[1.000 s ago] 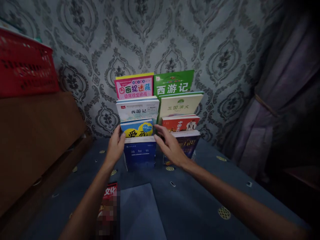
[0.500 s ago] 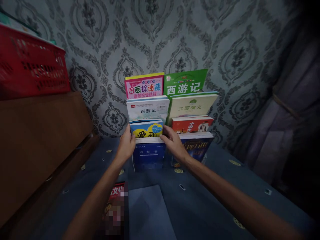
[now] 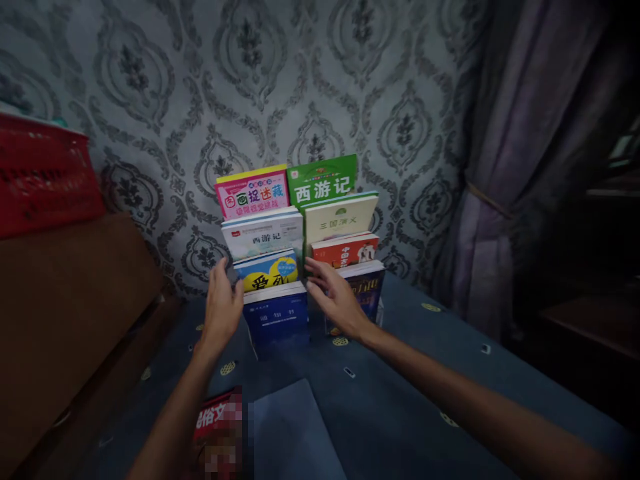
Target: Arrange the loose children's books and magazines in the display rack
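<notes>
Two columns of books (image 3: 294, 233) already stand propped toward the blue cloth's (image 3: 400, 393) far edge, left hand (image 3: 223, 308) and right hand (image 3: 334, 293) loosely open, gripping nothing, either side of the yellow-and-blue book (image 3: 267, 271), while a red book (image 3: 214, 415) and grey-blue flat item (image 3: 290, 427) lie nearer the front.

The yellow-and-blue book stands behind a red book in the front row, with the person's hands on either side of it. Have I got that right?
Not quite: the front-row book before it is dark blue, not red, as the head view shows. The yellow-and-blue book does stand behind that dark blue book, with the left hand and right hand on either side.
</notes>
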A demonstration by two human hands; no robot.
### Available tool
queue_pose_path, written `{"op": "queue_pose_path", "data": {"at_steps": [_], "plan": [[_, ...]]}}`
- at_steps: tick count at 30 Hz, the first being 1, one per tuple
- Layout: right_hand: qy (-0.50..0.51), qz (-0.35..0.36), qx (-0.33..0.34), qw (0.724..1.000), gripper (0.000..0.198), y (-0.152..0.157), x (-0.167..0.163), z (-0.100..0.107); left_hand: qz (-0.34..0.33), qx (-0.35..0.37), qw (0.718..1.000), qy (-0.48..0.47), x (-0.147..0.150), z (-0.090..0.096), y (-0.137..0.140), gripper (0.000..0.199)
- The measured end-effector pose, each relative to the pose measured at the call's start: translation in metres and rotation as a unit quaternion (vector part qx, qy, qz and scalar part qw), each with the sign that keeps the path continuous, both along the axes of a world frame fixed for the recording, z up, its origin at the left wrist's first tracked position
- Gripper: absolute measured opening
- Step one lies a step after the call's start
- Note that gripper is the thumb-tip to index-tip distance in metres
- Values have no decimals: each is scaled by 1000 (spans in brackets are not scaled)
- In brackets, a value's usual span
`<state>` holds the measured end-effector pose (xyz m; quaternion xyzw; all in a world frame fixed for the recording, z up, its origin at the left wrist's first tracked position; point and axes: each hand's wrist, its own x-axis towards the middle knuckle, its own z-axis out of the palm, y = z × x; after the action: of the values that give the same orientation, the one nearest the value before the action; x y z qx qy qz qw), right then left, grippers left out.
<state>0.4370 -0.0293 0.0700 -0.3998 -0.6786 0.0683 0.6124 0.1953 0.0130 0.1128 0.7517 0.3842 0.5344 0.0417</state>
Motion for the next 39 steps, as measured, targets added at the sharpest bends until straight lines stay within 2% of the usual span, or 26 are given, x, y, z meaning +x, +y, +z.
{"op": "queue_pose_path", "data": {"at_steps": [2, 3, 5, 7, 9, 12, 14, 15, 18, 20, 22, 24, 27, 30, 35, 39], "plan": [[-18, -67, 62, 996, 37, -17, 20, 9, 49, 85, 995, 38, 15, 12, -17, 41], [-28, -117, 88, 989, 35, -22, 33, 14, 35, 103, 992, 56, 26, 18, -23, 36], [-37, -214, 109, 970, 34, -25, 61, 21, -28, 99, 990, 99, 53, 26, -28, 32], [-24, -276, 81, 957, 40, -17, 88, 25, -89, 51, 987, 121, 83, 29, -23, 34], [-3, -285, 29, 958, 45, -6, 110, 24, -134, -4, 983, 122, 111, 27, -13, 43], [12, -225, -41, 973, 49, 7, 126, 19, -175, -58, 975, 121, 134, 22, -2, 52], [18, -207, -49, 977, 50, 4, 126, 17, -178, -49, 975, 123, 132, 22, -3, 53], [21, -218, -33, 975, 49, 0, 123, 17, -164, -30, 978, 126, 126, 24, -5, 50], [9, -251, 54, 966, 44, -21, 98, 21, -47, 51, 985, 157, 92, 30, -12, 38], [-27, -181, 76, 980, 40, -30, 72, 24, 63, 77, 977, 191, 67, 34, -12, 32], [-79, -60, 51, 994, 43, -29, 42, 23, 127, 78, 966, 211, 48, 35, -7, 30], [-80, 4, 10, 997, 50, -15, 16, 20, 136, 75, 964, 214, 38, 33, -2, 30], [-33, 20, -38, 999, 59, 16, -7, 14, 118, 77, 968, 209, 34, 29, 4, 32], [5, 25, -56, 998, 63, 37, -14, 9, 106, 76, 971, 198, 35, 26, 6, 32], [32, 36, -53, 997, 64, 42, -16, 7, 110, 78, 974, 182, 36, 23, 3, 31], [32, 26, -50, 998, 63, 41, -18, 6, 121, 81, 967, 211, 35, 22, 0, 35]]}}
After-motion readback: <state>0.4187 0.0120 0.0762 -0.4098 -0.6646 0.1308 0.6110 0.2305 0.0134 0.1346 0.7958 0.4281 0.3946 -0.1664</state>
